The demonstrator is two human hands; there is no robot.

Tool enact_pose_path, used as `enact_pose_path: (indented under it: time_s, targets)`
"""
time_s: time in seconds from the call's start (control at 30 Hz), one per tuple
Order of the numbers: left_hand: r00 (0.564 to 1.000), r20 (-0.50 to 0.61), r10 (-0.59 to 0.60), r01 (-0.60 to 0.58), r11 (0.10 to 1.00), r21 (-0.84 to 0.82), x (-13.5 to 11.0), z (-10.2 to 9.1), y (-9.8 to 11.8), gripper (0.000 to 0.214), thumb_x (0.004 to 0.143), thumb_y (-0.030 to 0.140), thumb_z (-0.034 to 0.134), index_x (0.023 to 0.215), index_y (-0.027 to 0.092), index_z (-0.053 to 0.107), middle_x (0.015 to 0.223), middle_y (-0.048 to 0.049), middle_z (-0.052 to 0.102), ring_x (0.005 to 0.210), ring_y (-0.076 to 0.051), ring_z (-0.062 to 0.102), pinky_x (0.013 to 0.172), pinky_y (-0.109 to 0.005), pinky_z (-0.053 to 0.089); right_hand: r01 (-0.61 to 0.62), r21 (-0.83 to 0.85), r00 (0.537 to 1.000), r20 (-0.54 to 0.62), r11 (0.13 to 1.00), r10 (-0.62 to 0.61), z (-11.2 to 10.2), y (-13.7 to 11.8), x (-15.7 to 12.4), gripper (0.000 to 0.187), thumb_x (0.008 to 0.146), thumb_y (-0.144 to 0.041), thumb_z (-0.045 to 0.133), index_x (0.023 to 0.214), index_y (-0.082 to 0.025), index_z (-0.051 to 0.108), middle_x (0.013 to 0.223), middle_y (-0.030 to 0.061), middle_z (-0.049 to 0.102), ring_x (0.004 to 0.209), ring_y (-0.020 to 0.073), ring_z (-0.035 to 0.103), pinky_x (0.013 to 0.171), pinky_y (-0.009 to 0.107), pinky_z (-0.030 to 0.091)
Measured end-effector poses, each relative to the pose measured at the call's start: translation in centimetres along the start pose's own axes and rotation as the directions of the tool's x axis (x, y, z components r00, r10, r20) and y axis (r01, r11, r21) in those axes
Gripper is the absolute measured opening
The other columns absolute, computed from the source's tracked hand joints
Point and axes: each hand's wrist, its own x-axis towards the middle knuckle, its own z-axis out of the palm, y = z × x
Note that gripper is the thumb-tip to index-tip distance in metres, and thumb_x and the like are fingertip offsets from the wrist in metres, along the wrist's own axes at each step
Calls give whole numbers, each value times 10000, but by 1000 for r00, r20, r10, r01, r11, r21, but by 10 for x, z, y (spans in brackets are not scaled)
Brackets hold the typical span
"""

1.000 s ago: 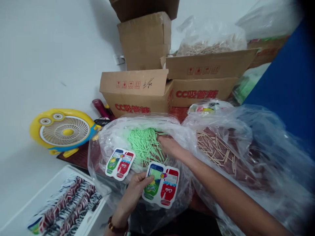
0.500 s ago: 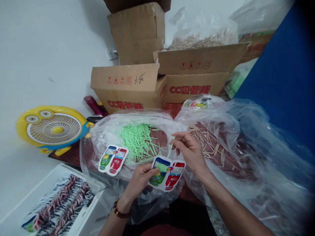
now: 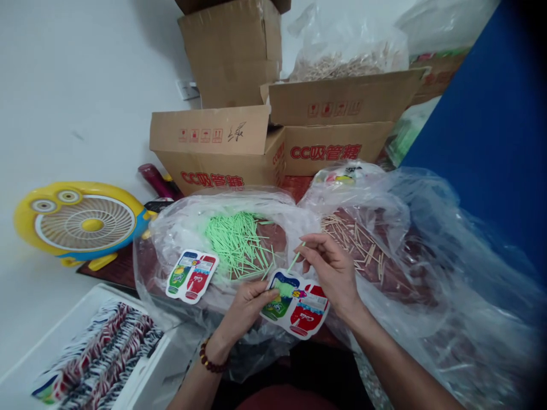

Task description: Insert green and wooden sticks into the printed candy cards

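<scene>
My left hand [image 3: 250, 306] pinches the left edge of a candy packet [image 3: 308, 312] printed with a green Sprite can and a red Cola can. Between the thumb and fingers of my right hand [image 3: 327, 267] is a thin green stick [image 3: 294, 260], its lower end at the packet's top edge. Whether that end is inside the packet I cannot tell. A second such packet [image 3: 192, 277] lies on clear plastic to the left. Behind my hands is a pile of green sticks [image 3: 235, 242] on the plastic. Brown sticks [image 3: 363, 247] are scattered to the right.
A white foam box [image 3: 156, 364] at the lower left holds rows of packets [image 3: 100, 359]. A yellow and blue fan [image 3: 92, 225] stands at the left. Cardboard boxes [image 3: 213, 159] line the back, with a bag of sticks [image 3: 348, 62] behind. A blue panel [image 3: 474, 136] rises at right.
The held packet has turned a little and shifted slightly right. The green stick leans more, with its lower end at the packet's top edge. The whole view has shifted slightly.
</scene>
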Motion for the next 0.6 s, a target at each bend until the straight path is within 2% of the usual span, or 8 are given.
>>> enact_pose_path:
  time_s: [0.23,0.33,0.47,0.6]
  targets:
    - [998,5,-65,66,996,-55,2,4,0,251,816,337,673,929,130,758,788,-60,745,700,-179,666,706,-284,517,-59,80,998,7,995,59,3,6,-4,158,806,-246,659,944,-223,587,721,-42,629,613,97,585,556,201,464]
    - [995,11,-96,96,987,-127,3,7,-2,255,803,339,689,925,124,754,779,-67,747,687,-180,675,709,-296,526,-119,133,991,-50,984,127,3,8,-5,159,790,-262,668,898,-220,561,716,-38,648,640,118,619,597,225,485]
    - [993,8,-119,118,975,-187,5,9,-5,270,781,348,712,922,120,751,794,-80,751,696,-194,684,746,-332,532,-132,155,980,-129,979,152,4,13,-7,185,772,-278,687,873,-212,546,678,-37,644,618,127,621,596,236,484]
    - [991,21,-134,135,967,-215,7,10,-6,291,768,340,727,949,113,748,803,-87,754,701,-195,688,759,-336,532,-168,144,979,-88,975,181,5,19,-10,179,775,-294,688,863,-206,559,665,-31,636,610,128,608,579,228,470]
